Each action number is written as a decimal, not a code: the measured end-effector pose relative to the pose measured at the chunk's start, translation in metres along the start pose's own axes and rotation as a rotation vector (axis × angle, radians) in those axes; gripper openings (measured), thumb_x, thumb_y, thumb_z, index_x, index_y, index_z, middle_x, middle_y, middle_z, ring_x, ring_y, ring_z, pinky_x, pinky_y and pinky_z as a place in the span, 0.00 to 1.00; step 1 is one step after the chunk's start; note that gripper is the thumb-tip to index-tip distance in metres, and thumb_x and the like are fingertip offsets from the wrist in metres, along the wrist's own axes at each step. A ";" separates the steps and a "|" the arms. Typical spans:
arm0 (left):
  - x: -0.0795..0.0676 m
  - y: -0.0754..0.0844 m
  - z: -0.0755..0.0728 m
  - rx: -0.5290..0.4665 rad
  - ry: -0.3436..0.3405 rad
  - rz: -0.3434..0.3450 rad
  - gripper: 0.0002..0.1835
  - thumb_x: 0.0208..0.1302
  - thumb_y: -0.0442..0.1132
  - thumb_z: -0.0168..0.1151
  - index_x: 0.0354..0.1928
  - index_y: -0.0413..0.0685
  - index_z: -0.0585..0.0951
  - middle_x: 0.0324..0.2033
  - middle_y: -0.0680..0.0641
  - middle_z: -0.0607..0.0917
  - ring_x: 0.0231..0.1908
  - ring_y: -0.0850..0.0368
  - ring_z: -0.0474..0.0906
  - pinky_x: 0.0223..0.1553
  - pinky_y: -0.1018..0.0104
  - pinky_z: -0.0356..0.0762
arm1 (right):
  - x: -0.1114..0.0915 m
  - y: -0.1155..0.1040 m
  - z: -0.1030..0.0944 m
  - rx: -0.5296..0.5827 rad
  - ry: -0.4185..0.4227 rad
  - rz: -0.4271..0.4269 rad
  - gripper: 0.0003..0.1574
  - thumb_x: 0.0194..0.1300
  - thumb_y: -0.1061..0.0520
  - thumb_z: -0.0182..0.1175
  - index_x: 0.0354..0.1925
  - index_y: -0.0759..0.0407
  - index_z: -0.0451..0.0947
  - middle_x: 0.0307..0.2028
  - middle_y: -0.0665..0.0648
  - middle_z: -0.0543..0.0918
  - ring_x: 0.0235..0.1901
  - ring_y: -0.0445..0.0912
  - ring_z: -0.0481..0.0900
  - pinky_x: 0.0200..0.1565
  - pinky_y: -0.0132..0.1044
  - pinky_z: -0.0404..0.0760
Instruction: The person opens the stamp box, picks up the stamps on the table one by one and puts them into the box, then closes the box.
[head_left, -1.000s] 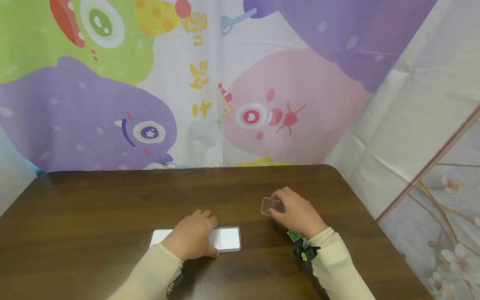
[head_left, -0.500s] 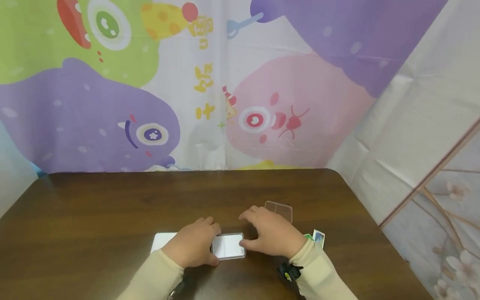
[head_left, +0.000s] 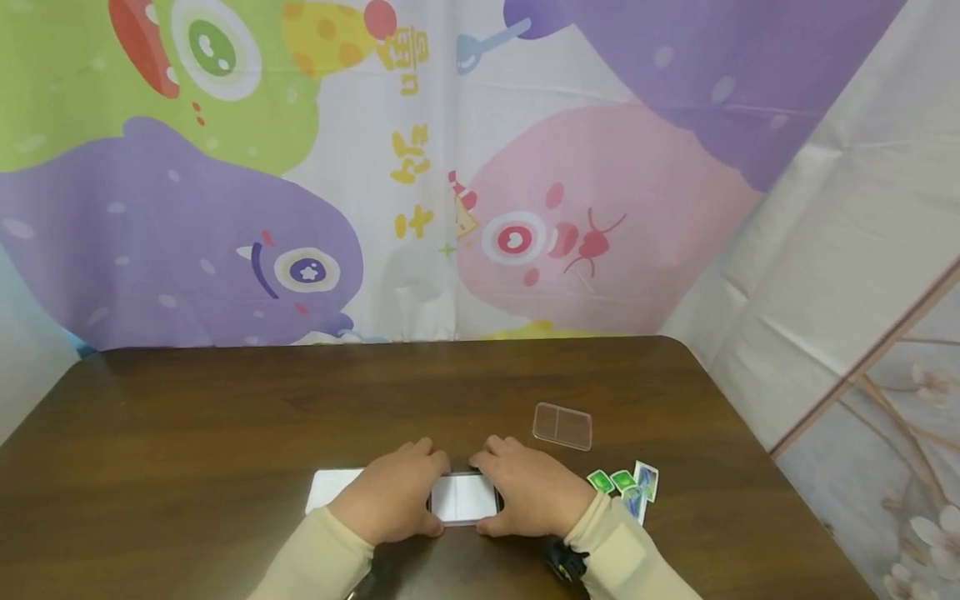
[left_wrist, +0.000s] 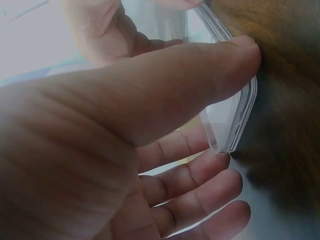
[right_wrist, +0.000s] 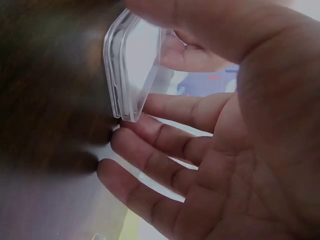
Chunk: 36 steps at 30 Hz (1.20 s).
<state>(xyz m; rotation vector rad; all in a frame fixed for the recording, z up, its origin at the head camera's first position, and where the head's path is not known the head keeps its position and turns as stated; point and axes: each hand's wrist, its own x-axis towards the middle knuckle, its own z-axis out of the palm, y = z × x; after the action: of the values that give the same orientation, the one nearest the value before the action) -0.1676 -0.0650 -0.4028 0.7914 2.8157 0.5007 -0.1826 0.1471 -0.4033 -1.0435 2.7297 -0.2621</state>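
Note:
A shallow clear plastic case (head_left: 463,498) with a white surface inside sits low on the table between my hands. My left hand (head_left: 393,492) grips its left end, thumb on the near side and fingertips on the far side. Mirroring that, my right hand (head_left: 532,490) holds the right end. In the left wrist view the thumb lies across the case's edge (left_wrist: 245,105), with the other fingers bent below. From the right wrist the layered clear rim (right_wrist: 122,75) shows between thumb and fingers. A clear plastic lid (head_left: 562,426) lies flat beyond my right hand.
Several small green and blue picture stickers (head_left: 622,481) lie right of my right wrist. A flat white piece (head_left: 330,487) pokes out left of my left hand. The brown wooden table (head_left: 225,400) ends at a cartoon-printed curtain (head_left: 405,292).
My right hand has let go of the clear lid, leaving it on the table, and moved left to grip the case's right end. My left hand stays at the left end.

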 end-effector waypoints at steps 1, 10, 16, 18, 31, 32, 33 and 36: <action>0.000 0.000 0.000 0.003 0.001 0.003 0.31 0.44 0.45 0.86 0.49 0.41 0.82 0.40 0.48 0.79 0.39 0.53 0.75 0.40 0.53 0.80 | 0.000 0.000 0.000 0.001 0.000 -0.001 0.42 0.55 0.40 0.78 0.62 0.58 0.78 0.46 0.50 0.76 0.40 0.40 0.71 0.37 0.31 0.77; -0.002 0.001 0.001 -0.010 0.003 0.001 0.30 0.45 0.44 0.86 0.48 0.42 0.82 0.41 0.47 0.79 0.40 0.52 0.77 0.39 0.53 0.81 | -0.002 0.000 0.000 0.005 -0.007 -0.004 0.36 0.58 0.41 0.77 0.58 0.56 0.80 0.45 0.48 0.76 0.39 0.38 0.70 0.39 0.31 0.77; -0.002 0.003 0.002 -0.002 0.010 -0.003 0.30 0.45 0.44 0.86 0.48 0.41 0.82 0.39 0.48 0.78 0.39 0.53 0.75 0.38 0.54 0.80 | -0.002 0.001 0.001 -0.006 0.000 -0.014 0.36 0.57 0.40 0.77 0.57 0.55 0.80 0.44 0.48 0.76 0.39 0.39 0.70 0.39 0.31 0.77; -0.002 0.003 0.001 -0.002 0.016 0.000 0.30 0.44 0.44 0.86 0.48 0.41 0.82 0.38 0.48 0.78 0.38 0.53 0.74 0.37 0.55 0.79 | -0.001 0.001 0.001 -0.011 0.004 -0.020 0.36 0.57 0.40 0.77 0.57 0.55 0.80 0.44 0.48 0.76 0.39 0.39 0.70 0.39 0.31 0.77; -0.004 -0.001 0.000 -0.014 0.019 -0.005 0.30 0.44 0.43 0.85 0.47 0.41 0.80 0.37 0.47 0.77 0.38 0.53 0.74 0.38 0.53 0.79 | 0.003 -0.001 0.002 -0.015 0.014 -0.025 0.36 0.57 0.41 0.78 0.59 0.54 0.80 0.45 0.49 0.77 0.39 0.38 0.71 0.39 0.30 0.77; -0.003 0.000 0.000 -0.011 0.016 -0.005 0.30 0.44 0.43 0.85 0.47 0.40 0.80 0.37 0.47 0.77 0.38 0.53 0.74 0.38 0.53 0.79 | 0.003 0.000 0.002 -0.017 0.013 -0.022 0.37 0.57 0.40 0.78 0.59 0.54 0.81 0.45 0.49 0.77 0.39 0.38 0.71 0.39 0.31 0.77; -0.003 0.000 0.000 -0.007 0.013 -0.005 0.30 0.44 0.43 0.85 0.47 0.40 0.80 0.37 0.47 0.77 0.38 0.53 0.74 0.38 0.53 0.79 | 0.003 0.000 0.002 -0.019 0.013 -0.019 0.37 0.57 0.40 0.78 0.59 0.54 0.81 0.45 0.49 0.77 0.39 0.38 0.71 0.38 0.31 0.77; -0.001 0.001 0.001 0.006 0.009 0.003 0.30 0.45 0.44 0.85 0.47 0.39 0.80 0.37 0.47 0.77 0.38 0.52 0.74 0.38 0.53 0.80 | 0.001 0.000 0.003 -0.019 0.013 -0.007 0.37 0.56 0.40 0.78 0.59 0.54 0.81 0.45 0.49 0.78 0.38 0.38 0.72 0.38 0.32 0.77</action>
<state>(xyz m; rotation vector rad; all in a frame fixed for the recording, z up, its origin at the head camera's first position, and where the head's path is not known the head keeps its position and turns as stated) -0.1658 -0.0644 -0.4034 0.7971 2.8258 0.4971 -0.1833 0.1462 -0.4062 -1.0608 2.7457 -0.2450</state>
